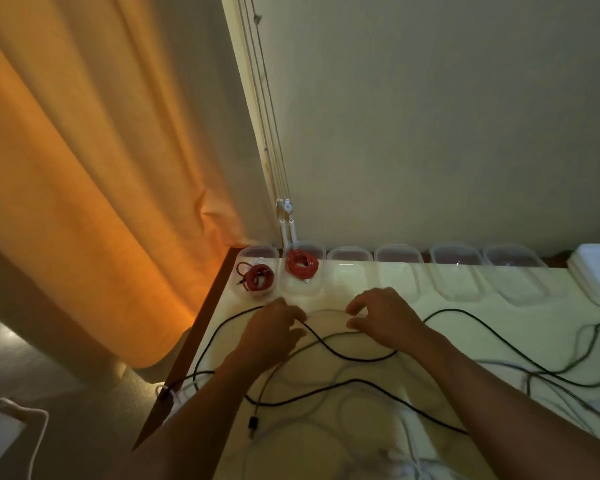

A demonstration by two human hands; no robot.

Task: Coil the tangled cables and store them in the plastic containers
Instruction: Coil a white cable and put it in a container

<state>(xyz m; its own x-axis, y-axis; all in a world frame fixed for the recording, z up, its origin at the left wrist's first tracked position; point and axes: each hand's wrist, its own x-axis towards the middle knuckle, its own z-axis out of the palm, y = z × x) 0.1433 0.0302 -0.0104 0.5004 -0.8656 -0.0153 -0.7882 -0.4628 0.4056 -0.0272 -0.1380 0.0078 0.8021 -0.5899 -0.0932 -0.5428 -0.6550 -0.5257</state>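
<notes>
Both the left hand and right hand pinch a thin, smooth, pale cable between them.

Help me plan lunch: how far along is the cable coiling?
Done: two red coiled cables lie in the two leftmost clear plastic containers. In hand: left hand and right hand pinch a thin pale cable. Left: loose black cable and white cables; four containers look empty.
</notes>
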